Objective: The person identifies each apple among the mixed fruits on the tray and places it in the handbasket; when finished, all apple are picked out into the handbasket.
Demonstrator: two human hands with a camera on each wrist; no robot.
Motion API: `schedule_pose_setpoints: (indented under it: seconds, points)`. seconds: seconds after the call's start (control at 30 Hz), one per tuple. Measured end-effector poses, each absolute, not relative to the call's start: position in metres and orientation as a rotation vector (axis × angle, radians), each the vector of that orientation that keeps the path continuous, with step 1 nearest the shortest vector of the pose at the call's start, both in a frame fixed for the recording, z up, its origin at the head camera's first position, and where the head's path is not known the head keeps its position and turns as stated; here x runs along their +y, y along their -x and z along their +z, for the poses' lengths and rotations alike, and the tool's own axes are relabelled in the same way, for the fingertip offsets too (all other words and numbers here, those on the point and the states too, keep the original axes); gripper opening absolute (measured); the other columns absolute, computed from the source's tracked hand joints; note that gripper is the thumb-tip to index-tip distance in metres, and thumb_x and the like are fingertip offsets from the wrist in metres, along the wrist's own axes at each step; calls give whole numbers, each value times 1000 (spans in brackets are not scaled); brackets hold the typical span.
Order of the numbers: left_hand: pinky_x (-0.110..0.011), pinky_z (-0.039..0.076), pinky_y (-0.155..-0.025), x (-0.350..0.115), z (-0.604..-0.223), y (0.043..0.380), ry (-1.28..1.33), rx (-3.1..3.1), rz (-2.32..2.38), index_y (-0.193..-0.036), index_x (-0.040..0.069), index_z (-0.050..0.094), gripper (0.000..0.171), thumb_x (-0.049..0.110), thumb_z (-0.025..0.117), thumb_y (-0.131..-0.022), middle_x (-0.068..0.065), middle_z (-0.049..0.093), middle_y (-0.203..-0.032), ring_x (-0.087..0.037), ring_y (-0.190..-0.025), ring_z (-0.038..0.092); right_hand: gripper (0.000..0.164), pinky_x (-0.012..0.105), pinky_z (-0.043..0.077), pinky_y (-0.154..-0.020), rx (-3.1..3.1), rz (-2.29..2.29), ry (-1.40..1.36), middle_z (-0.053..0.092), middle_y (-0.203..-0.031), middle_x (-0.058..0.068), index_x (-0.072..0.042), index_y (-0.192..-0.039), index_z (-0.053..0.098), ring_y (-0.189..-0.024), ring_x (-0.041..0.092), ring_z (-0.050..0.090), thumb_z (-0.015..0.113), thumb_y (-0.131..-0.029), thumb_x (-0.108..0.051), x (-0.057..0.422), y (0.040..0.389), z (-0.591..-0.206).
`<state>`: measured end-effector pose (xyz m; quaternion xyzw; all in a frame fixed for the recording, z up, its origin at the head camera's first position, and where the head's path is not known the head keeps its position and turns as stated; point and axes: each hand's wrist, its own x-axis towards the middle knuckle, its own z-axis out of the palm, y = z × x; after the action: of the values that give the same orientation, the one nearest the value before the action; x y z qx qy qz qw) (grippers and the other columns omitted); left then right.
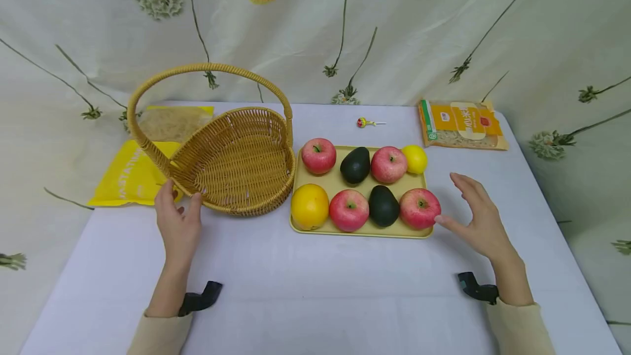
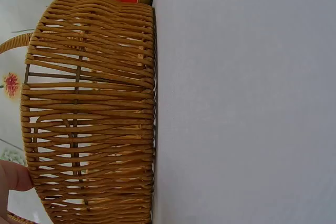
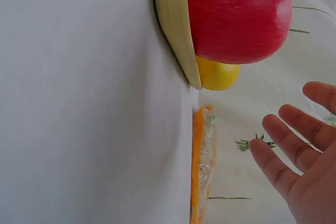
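- Pale flower-print backdrop point(image 1: 305, 32) behind a white-covered tabletop point(image 1: 320, 289), head view.
- Wicker basket point(image 1: 236, 158) on the left half of the tabletop, hoop handle point(image 1: 212, 67) upright, right side at the tray point(image 1: 335, 182); touching or just beside, cannot tell.
- Left grip point(image 1: 178, 226) at the basket's near-left rim; whether fingers curl round it, cannot tell.
- Right grip point(image 1: 478, 223) released, digits spread, thumb tip at or just beside the tray's near-right apple point(image 1: 420, 209); contact unclear.
- Left wrist view: thumb tip meets the basket's upper edge; other fingers mostly out of frame. Weave shows open gaps. Judged light, slightly springy yet shape-keeping, rough enough not to slip. Best hold: top of the handle, or a rim pinch, thumb outside.
- Right wrist view: extended fingers, holding nothing. Apple looks smooth and glossy; estimated firm, moderately light, somewhat slippery, apt to roll. Best hold: cup opposite sides around its widest part, lifting from above.
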<state>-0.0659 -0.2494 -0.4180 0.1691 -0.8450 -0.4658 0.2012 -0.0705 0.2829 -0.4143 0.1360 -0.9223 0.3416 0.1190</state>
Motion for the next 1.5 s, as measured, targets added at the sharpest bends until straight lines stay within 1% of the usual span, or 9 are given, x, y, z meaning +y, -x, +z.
schedule_pose_setpoints:
  seconds: [0.07,0.13,0.33,0.47,0.6,0.8,1.17,1.37,1.5]
  points:
    - [-56,34,-106,-250,-421,66,-481,-2351,-1313,-154,6,26,62,25,50,-100,-13,29,-155,-33,-138,33,89,17,38,-101,-2670,1020,-399,45,-141,22,-7,-147,42,-119,35,46,84,-69,-9,283,71,-418]
    - [-56,34,-107,-250,-424,66,-488,-2335,-1329,-154,7,25,62,26,49,-100,-12,29,-156,-32,-139,32,88,5,28,-92,-2648,1032,-411,46,-140,23,-5,-146,42,-117,31,46,84,-68,-7,283,73,-422]
    - [-58,32,-108,-250,-429,65,-478,-2314,-1326,-154,6,24,62,26,49,-100,-14,29,-156,-33,-140,31,87,7,31,-91,-2645,1049,-422,46,-139,22,-4,-146,42,-116,10,43,82,-69,-7,281,73,-429]
    - [-59,33,-106,-249,-429,66,-462,-2322,-1299,-154,4,25,63,24,50,-100,-16,30,-156,-34,-140,32,87,6,31,-91,-2654,1077,-412,46,-139,22,-6,-147,41,-117,3,41,81,-70,-7,280,72,-431]
    - [-59,35,-104,-247,-429,67,-441,-2328,-1273,-153,2,26,63,23,51,-100,-18,31,-155,-34,-139,34,86,6,32,-91,-2667,1081,-405,46,-139,21,-5,-146,41,-117,6,42,82,-70,-7,280,70,-433]
    - [-60,37,-102,-247,-429,68,-413,-2335,-1255,-154,2,24,63,23,51,-101,-18,30,-155,-34,-140,37,85,7,31,-91,-2698,1080,-392,45,-139,22,-4,-146,41,-116,28,46,81,-71,-9,278,70,-433]
    - [-59,37,-100,-247,-432,66,-416,-2332,-1262,-155,4,21,63,25,48,-101,-16,28,-157,-35,-140,39,85,2,30,-92,-2730,1126,-428,45,-140,20,-4,-147,40,-118,24,44,80,-72,-10,273,70,-435]
    - [-60,37,-102,-246,-432,66,-409,-2328,-1280,-156,5,21,64,25,48,-101,-15,28,-157,-35,-140,38,86,1,33,-90,-2753,1160,-454,47,-139,18,-4,-148,39,-118,2,42,82,-74,-13,267,72,-442]
    - [-59,37,-101,-246,-432,66,-402,-2332,-1273,-156,5,21,64,26,47,-102,-16,29,-157,-35,-140,39,87,0,30,-91,-2774,1164,-449,46,-141,16,-4,-148,37,-121,14,45,82,-75,-18,261,72,-445]
